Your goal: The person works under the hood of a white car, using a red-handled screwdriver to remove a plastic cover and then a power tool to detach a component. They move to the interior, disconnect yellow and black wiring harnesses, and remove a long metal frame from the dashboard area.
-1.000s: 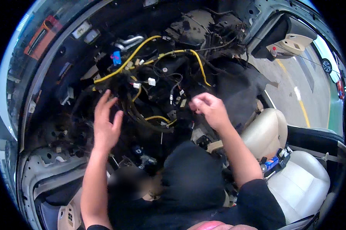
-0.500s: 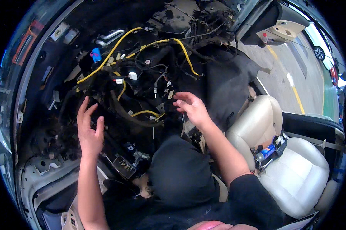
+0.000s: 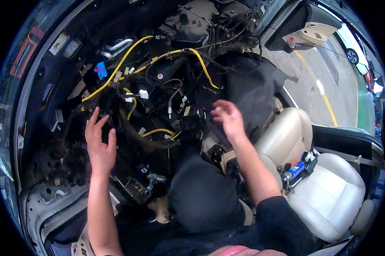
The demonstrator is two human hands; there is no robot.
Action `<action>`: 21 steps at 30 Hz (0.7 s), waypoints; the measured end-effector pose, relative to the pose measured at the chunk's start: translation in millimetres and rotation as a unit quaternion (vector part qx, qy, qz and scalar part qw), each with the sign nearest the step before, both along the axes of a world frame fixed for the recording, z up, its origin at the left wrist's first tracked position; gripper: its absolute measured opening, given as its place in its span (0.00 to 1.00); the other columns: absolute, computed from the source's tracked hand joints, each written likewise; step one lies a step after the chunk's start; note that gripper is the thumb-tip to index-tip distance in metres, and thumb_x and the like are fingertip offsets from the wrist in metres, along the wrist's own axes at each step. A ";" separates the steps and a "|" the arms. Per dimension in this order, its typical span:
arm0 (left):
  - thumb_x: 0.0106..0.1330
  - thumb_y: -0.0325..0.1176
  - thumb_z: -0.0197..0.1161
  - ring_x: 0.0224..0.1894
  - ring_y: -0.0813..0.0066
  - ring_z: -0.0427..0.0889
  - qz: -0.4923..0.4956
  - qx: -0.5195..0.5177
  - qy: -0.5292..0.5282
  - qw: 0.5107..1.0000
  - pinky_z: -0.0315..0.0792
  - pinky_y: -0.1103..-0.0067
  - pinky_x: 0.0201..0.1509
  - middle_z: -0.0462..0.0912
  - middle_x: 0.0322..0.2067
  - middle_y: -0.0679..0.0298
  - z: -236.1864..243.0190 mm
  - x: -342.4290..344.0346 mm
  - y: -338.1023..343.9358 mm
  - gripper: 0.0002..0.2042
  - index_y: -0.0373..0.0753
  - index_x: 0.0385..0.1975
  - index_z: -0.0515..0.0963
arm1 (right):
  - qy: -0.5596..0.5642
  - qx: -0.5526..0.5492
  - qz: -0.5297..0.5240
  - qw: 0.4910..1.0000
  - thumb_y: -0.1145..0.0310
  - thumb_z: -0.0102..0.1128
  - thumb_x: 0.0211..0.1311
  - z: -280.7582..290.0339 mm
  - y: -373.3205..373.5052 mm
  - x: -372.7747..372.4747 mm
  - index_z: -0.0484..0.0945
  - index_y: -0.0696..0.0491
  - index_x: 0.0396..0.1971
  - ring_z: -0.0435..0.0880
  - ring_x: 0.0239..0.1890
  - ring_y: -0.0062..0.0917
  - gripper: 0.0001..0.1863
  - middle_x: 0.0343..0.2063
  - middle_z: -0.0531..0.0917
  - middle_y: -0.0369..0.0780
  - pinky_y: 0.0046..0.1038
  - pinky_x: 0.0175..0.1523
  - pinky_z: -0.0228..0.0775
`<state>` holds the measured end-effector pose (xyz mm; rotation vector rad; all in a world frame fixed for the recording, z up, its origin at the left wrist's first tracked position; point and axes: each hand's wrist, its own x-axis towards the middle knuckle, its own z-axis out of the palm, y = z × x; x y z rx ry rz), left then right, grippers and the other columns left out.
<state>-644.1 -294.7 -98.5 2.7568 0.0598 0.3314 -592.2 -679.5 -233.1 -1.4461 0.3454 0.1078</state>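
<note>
I have my left hand [image 3: 100,143] raised, fingers apart and holding nothing, beside the dark wiring [image 3: 128,119] of a stripped car interior. My right hand [image 3: 228,121] is open with slightly curled fingers, just right of a black cable with a silver plug [image 3: 170,112], over the dark floor lining [image 3: 256,89]. Whether either hand touches anything beneath is hard to tell. Yellow cables [image 3: 115,72], white connectors [image 3: 143,94] and a blue piece [image 3: 101,69] lie among the harness.
At right are a cream seat [image 3: 322,196] with a blue spray can [image 3: 295,170] on it, an open door [image 3: 312,32] and pavement outside with a white car [image 3: 352,45]. A metal door frame [image 3: 51,192] borders the lower left.
The view has shifted, moving the scene leftward. My right hand moved left, then back to the right, away from the plug, its fingers loosening. My left hand stays raised and open.
</note>
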 end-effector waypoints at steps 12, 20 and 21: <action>0.64 0.28 0.67 0.78 0.53 0.57 -0.042 0.073 -0.044 0.995 0.43 0.54 0.82 0.66 0.73 0.60 -24.9 15.8 -1.5 0.20 0.43 0.57 0.77 | 0.049 0.221 -0.185 0.956 0.64 0.60 0.73 -20.8 -116.2 157.1 0.66 0.58 0.61 0.81 0.57 0.36 0.23 0.56 0.77 0.44 0.43 0.59 0.78; 0.64 0.30 0.66 0.77 0.54 0.58 -0.031 0.095 -0.043 0.994 0.40 0.51 0.82 0.69 0.71 0.62 -24.8 15.4 -1.2 0.20 0.44 0.57 0.78 | -0.082 0.026 -0.140 0.986 0.65 0.55 0.76 41.1 -113.1 217.4 0.75 0.49 0.49 0.83 0.40 0.21 0.08 0.38 0.84 0.35 0.31 0.41 0.73; 0.63 0.30 0.66 0.77 0.54 0.58 -0.034 0.096 -0.044 0.994 0.40 0.51 0.82 0.69 0.71 0.62 -26.1 17.3 -2.8 0.20 0.44 0.56 0.78 | -0.094 -0.001 -0.117 0.989 0.64 0.56 0.76 51.0 -119.7 230.0 0.75 0.50 0.49 0.82 0.40 0.21 0.09 0.38 0.84 0.34 0.30 0.41 0.72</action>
